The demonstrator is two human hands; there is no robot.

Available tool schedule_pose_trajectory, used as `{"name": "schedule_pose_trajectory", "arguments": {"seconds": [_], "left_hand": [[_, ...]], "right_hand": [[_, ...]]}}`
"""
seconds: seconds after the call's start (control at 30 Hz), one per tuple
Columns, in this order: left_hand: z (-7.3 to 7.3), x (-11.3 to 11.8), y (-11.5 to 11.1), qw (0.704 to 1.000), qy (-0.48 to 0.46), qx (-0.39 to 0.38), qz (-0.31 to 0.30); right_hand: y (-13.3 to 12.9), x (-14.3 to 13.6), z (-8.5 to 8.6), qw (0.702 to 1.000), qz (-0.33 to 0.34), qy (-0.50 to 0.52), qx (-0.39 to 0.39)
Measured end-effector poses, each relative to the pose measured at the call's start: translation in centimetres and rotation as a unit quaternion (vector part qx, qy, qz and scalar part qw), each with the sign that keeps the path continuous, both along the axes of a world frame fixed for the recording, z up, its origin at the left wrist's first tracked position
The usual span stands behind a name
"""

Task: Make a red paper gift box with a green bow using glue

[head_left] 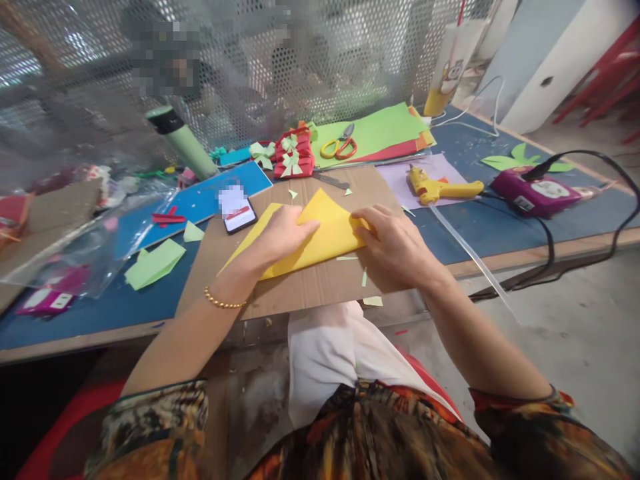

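A folded sheet of yellow paper [320,230] lies over the brown cardboard [295,293], one pointed corner rising at its far side. My left hand [287,233] rests on the paper's left part, thumb stretched across the surface and the other fingers mostly hidden. At the right end of the sheet, my right hand [390,237] pinches the edge between thumb and fingers. Small pale green scraps [373,301] lie on and beside the cardboard near my right hand.
A phone [237,208] lies at the cardboard's left. Behind are red bows [295,152], scissors [341,145] and green sheets [373,130]. A yellow glue gun [440,188] and purple box [535,191] with cables sit right. A green bottle [187,147] and plastic bag [95,247] are left.
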State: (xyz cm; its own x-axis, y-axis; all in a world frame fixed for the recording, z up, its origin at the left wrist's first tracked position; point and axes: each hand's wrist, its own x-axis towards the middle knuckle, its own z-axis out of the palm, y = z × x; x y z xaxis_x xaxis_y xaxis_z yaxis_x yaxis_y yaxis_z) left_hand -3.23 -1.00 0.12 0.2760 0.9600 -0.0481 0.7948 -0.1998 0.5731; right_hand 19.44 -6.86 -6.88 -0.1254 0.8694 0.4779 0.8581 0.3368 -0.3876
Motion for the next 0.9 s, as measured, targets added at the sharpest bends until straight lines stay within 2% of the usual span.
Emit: {"name": "schedule_pose_trajectory", "arguments": {"seconds": [0.2, 0.27, 0.43, 0.63, 0.77, 0.83, 0.9], "left_hand": [[-0.8, -0.8, 0.1, 0.996, -0.072, -0.045, 0.017], [-0.8, -1.3, 0.0, 0.998, -0.040, -0.036, 0.017], [-1.0, -2.3, 0.7, 0.995, 0.090, 0.046, -0.003], [-2.3, -3.4, 1.9, 0.990, 0.070, 0.122, -0.030], [-2.7, -3.4, 2.2, 0.988, 0.081, 0.129, -0.029], [-2.7, -3.3, 2.2, 0.988, 0.089, 0.121, -0.025], [-2.6, -3.2, 2.2, 0.989, 0.096, 0.113, -0.017]], "right_hand": [[-0.3, 0.7, -1.8, 0.997, -0.004, 0.048, 0.062], [-0.6, 1.1, -2.3, 0.997, -0.013, 0.052, 0.062], [-1.1, 1.9, -2.8, 0.995, -0.053, 0.031, 0.077], [-1.3, 1.8, -2.5, 0.995, -0.061, 0.021, 0.079], [-1.5, 1.4, -1.8, 0.994, -0.077, -0.009, 0.078], [-1.6, 1.3, -1.4, 0.994, -0.049, -0.018, 0.091], [-1.7, 1.2, -1.2, 0.995, 0.008, -0.031, 0.100]]}}
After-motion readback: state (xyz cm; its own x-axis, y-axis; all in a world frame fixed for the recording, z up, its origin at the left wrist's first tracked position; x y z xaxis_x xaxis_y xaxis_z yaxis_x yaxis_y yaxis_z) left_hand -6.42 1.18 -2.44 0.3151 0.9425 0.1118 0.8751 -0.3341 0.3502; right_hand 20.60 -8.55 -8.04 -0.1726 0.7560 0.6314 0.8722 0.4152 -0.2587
